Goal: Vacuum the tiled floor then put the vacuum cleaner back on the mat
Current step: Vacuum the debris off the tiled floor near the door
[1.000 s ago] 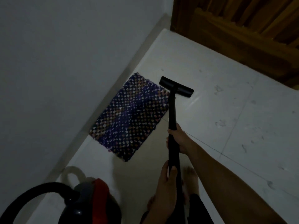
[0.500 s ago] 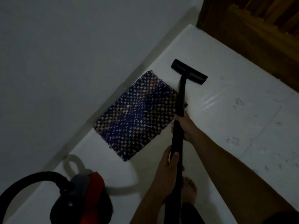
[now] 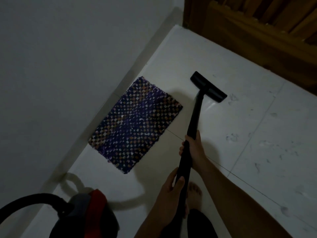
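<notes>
- Vacuuming step is in hand: both hands, right hand (image 3: 193, 148) ahead, left hand (image 3: 171, 184) behind, clamp the black vacuum wand (image 3: 194, 121).
- The flat black nozzle (image 3: 208, 86) sits on the white tiled floor (image 3: 257, 134), beside the purple woven mat (image 3: 135, 124).
- Next, I think, sweep toward the dusty marks.

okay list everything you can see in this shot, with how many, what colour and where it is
Mat: one, purple checked weave, on the floor along the wall.
Vacuum body: one, red and dark grey, bottom left, off the mat.
Hose: one, black, arcing from the body.
Wand: one, black, centre.
Floor head: one, black, on the tiles right of the mat.
Tiled floor: white, smudged.
Wall: grey, left.
Wooden furniture: brown, top right.
Foot: one, bare.
Left hand: low on the wand.
Right hand: higher up.
</notes>
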Tool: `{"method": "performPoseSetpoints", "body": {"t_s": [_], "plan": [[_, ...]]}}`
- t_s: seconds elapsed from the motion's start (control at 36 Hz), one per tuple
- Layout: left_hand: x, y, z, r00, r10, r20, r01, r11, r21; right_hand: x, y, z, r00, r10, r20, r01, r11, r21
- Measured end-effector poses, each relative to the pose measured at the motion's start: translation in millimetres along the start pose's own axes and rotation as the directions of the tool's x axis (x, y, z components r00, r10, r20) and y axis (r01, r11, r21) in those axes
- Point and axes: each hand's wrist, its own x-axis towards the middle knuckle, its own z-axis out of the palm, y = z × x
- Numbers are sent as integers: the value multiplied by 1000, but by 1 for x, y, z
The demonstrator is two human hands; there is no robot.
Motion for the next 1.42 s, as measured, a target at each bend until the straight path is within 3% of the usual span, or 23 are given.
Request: {"method": "performPoseSetpoints", "body": {"t_s": [0.28, 0.5, 0.69, 0.89, 1.08, 1.19, 1.31, 1.42], "plan": [[37, 24, 38, 997, -78, -27, 80, 992, 94, 39, -46, -19, 1000, 17, -13, -18, 995, -96], [77, 70, 48, 1000, 23, -9, -23, 998, 55, 90, -95, -11, 999, 11, -36, -17, 987, -162], [102, 102, 49, 996, 85, -13, -85, 996, -2, 118, -125, -1, 1000, -2, 17, 4, 995, -99], [103, 111, 40, 998, 58, -10, -58, 998, -21, 110, -114, -4, 995, 4, 99, -12, 996, 89], [90, 112, 37, 1000, 22, -10, -22, 999, 34, 117, -116, 7, 998, -57, -22, 56, 997, -62], [80, 112, 43, 994, 96, -58, -84, 980, 181, 113, -123, 4, 999, -47, 6, 48, 999, -13], [64, 109, 40, 992, 94, -79, -77, 978, 194, 86, -114, 1, 996, -10, 86, 8, 1000, 21], [37, 102, 41, 995, 84, -48, -74, 980, 185, 58, -99, 3, 998, -54, -27, 53, 998, -19]]}}
